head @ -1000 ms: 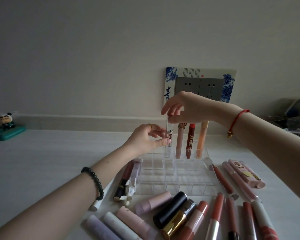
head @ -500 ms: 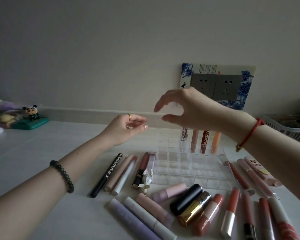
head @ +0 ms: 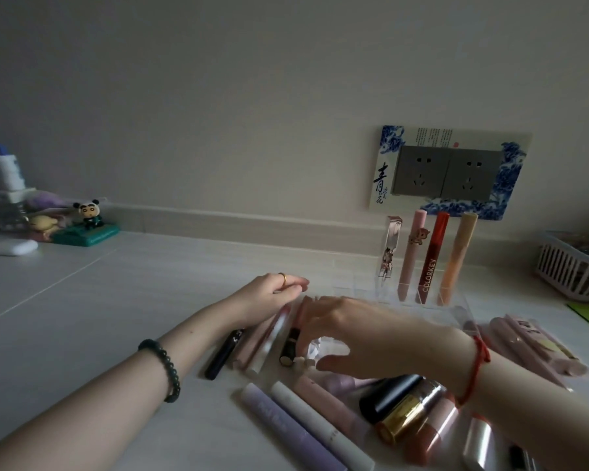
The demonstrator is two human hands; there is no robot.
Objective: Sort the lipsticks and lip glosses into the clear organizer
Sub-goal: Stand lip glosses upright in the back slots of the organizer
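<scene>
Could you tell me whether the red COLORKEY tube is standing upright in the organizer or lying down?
Upright: the red COLORKEY tube stands on end in the clear organizer's back row, leaning slightly.

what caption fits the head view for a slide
Both hands, left hand and right hand, reach among loose lipsticks beside the clear organizer, where four tubes stand upright.

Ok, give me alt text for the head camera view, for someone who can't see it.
Two bare hands, left hand and right hand, reach down to loose lipstick tubes lying left of a clear organizer on a pale table. Four tall tubes stand upright in the organizer's back row, including a red lip gloss. More tubes lie scattered in front.
</scene>
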